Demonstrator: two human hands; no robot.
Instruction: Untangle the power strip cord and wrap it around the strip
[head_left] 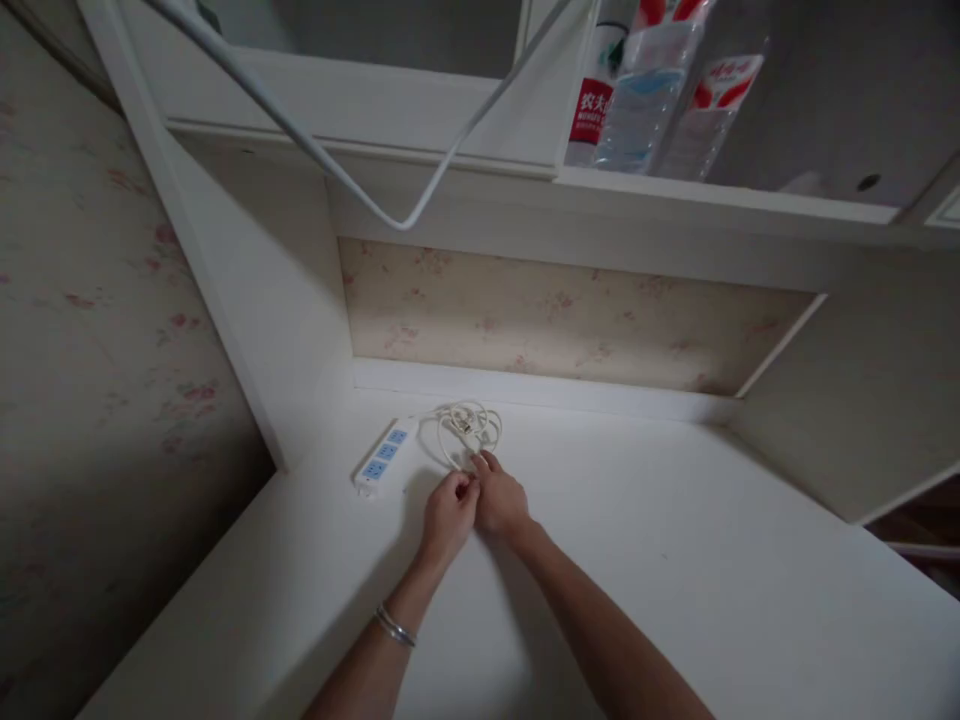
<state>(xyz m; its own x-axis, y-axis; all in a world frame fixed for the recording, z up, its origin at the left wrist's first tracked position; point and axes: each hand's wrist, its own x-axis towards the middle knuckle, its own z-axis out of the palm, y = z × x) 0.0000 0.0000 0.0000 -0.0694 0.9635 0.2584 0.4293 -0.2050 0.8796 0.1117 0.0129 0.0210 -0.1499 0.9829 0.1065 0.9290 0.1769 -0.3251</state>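
Working at the near side of the white cord [466, 425], the left hand [448, 510] and right hand [502, 498] meet with fingers bent; whether either grip pinches the cord, I cannot tell. Its loops lie toward the table's [637, 560] back edge, beside the power strip [385, 453] near the back-left corner. Light fingertips, one loop at a time, with slack toward the strip, should avoid tightening the loops.

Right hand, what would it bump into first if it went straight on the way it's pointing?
Most likely the coiled white cable, which lies just ahead of the right hand; the two may already touch, but depth is hard to judge here.
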